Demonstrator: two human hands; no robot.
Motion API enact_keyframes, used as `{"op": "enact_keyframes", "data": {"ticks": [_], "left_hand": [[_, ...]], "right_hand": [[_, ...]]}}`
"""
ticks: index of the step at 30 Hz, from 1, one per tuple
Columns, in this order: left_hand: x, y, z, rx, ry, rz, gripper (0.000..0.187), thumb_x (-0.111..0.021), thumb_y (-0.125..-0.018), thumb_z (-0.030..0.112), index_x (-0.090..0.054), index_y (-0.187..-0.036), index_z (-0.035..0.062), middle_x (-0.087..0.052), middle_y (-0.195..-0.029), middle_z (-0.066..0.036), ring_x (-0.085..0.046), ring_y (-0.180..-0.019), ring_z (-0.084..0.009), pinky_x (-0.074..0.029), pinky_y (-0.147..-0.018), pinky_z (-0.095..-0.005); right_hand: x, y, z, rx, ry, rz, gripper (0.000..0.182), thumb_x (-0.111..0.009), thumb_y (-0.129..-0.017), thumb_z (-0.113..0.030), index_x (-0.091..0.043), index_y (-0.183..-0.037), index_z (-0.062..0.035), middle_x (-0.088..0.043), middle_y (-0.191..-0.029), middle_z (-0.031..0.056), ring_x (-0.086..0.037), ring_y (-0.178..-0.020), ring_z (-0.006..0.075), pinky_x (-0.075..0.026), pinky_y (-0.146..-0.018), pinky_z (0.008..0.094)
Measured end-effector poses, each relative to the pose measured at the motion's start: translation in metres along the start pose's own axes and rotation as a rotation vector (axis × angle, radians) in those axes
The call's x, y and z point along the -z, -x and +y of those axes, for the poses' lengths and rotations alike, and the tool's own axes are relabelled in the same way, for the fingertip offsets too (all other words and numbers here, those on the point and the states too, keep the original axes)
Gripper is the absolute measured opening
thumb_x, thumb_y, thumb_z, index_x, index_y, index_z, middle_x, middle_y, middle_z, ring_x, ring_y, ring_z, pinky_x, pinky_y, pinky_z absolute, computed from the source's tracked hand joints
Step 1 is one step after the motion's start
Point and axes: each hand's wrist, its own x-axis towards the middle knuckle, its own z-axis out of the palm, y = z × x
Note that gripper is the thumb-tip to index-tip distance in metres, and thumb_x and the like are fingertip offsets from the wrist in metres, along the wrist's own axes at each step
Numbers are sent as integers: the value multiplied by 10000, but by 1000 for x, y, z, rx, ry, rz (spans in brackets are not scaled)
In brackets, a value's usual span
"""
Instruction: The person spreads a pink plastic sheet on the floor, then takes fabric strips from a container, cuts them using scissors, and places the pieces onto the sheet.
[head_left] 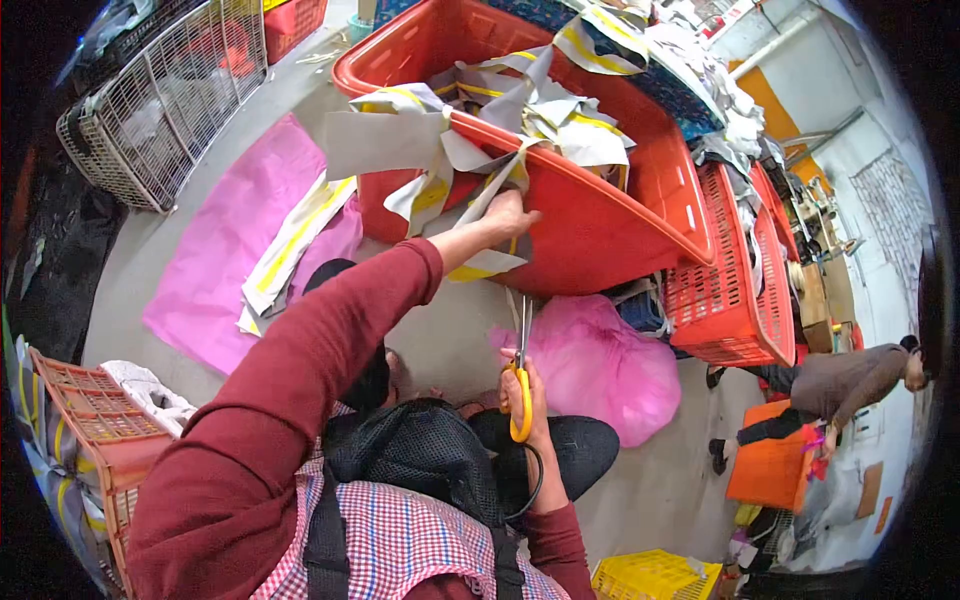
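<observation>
A large red plastic bin (620,215) stands in front of me, heaped with grey-white fabric strips (590,135) that carry yellow bands. Some strips hang over its near rim. My left hand (508,215) reaches to the bin's front wall, its fingers closed on a hanging fabric strip (478,208). Lower down, my right hand (530,400) grips the yellow-handled scissors (521,395), blades pointing up toward the bin. The blades look nearly closed and are apart from the strip.
Flat on the floor at left lies a pink sheet (230,240) bearing more banded strips (295,245). A pink bag (600,365) sits below the bin. Red crates (720,290) stand at right. Farther right, a person (850,385) bends by an orange bin (768,460). A wire basket (170,100) is upper left.
</observation>
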Motion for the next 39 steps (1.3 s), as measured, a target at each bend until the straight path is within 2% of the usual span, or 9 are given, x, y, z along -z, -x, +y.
{"op": "enact_keyframes", "data": {"ticks": [2, 6, 8, 11, 18, 20, 24, 27, 39], "left_hand": [[-21, -18, -18, -57, 247, 226, 541, -683, -801, 381, -575, -1036, -95, -648, -947, -222, -638, -888, -330, -497, -799, -395], [-27, -8, -21, 204, 946, -258, 469, -642, -840, 361, -585, -1103, -24, -625, -1084, -161, -592, -941, -256, -462, -858, -361], [-23, 32, -16, 249, 1061, -279, 295, -614, -881, 250, -591, -1028, -5, -637, -928, -115, -623, -838, -237, -519, -739, -383], [35, 111, -21, 89, 963, -267, 225, -583, -881, 257, -613, -970, 53, -617, -921, -58, -579, -809, -139, -475, -718, -297], [154, 201, -34, -131, 41, 107, 263, -515, -888, 238, -606, -963, 3, -583, -807, -95, -565, -769, -180, -454, -696, -315], [170, 212, -33, -33, 57, 18, 268, -502, -905, 240, -625, -967, 10, -582, -825, -95, -559, -763, -190, -446, -691, -310], [177, 215, -48, -404, 8, 190, 282, -470, -942, 226, -650, -968, 10, -558, -721, -43, -529, -678, -149, -437, -668, -285], [191, 223, -33, -96, 345, -120, 302, -461, -948, 246, -646, -967, 8, -579, -750, 16, -514, -683, -68, -426, -629, -245], [196, 220, -44, 18, 676, -127, 274, -457, -924, 229, -642, -929, 26, -611, -782, 16, -549, -675, -54, -448, -635, -216]], "right_hand": [[6, 6, 3, -2, -26, 17, 324, -586, -931, -210, -531, -1216, -65, -423, -683, -66, -375, -550, 18, -307, -484, 184], [15, 17, 1, 88, -8, 22, 317, -565, -937, -186, -529, -1227, -61, -435, -692, -67, -397, -564, 13, -324, -483, 171], [16, 26, -20, 75, -59, 16, 312, -557, -939, -169, -527, -1228, -54, -440, -705, -67, -405, -575, 13, -332, -490, 168], [31, 37, -42, 186, -60, 39, 404, -570, -921, -204, -464, -1260, -11, -418, -698, -21, -389, -554, 56, -317, -488, 195], [3, 5, -79, 227, 257, -145, 359, -621, -876, -95, -544, -1227, -80, -449, -776, -31, -406, -658, 43, -367, -576, 193], [-19, -7, -86, 202, 435, -276, 377, -647, -856, -108, -551, -1220, -81, -409, -717, -27, -391, -646, 64, -368, -585, 214], [-47, -26, -94, 205, 554, -375, 376, -679, -852, -214, -570, -1180, -66, -408, -686, 37, -400, -639, 113, -378, -584, 250], [-60, -37, -95, 242, 608, -390, 391, -691, -847, -261, -571, -1151, -47, -427, -691, 75, -412, -627, 137, -392, -581, 281], [-76, -69, -99, 282, 627, -432, 421, -696, -840, -298, -566, -1107, 1, -497, -710, 107, -470, -650, 158, -432, -625, 289]]}}
